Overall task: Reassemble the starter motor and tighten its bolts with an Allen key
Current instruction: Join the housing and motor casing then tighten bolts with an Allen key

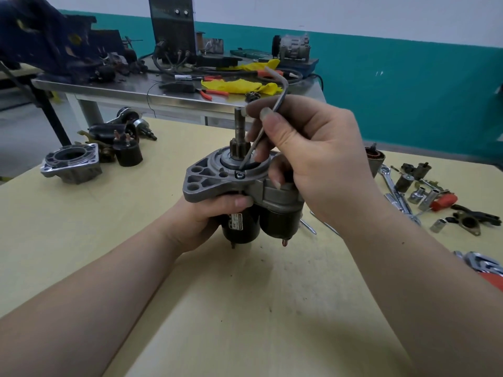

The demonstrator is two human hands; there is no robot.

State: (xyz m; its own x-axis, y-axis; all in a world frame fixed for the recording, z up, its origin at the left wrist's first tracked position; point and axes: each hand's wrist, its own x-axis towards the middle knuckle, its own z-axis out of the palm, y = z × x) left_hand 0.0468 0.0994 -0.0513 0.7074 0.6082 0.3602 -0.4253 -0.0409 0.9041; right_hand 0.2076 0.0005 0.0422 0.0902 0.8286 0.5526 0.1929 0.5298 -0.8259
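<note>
Left hand curls upward in a grip, forearm extended; right hand pinches, seemingly between thumb and forefinger.

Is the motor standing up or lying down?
Standing up. The starter motor is held upright by the left hand, its gear shaft pointing up.

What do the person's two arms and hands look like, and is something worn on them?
Both forearms are bare up to the frame's edge: no sleeves, gloves, watch, rings or bracelets are visible. The left hand and the right hand are bare too, with short, unpainted fingernails. No markings or bandages show on them.
</note>
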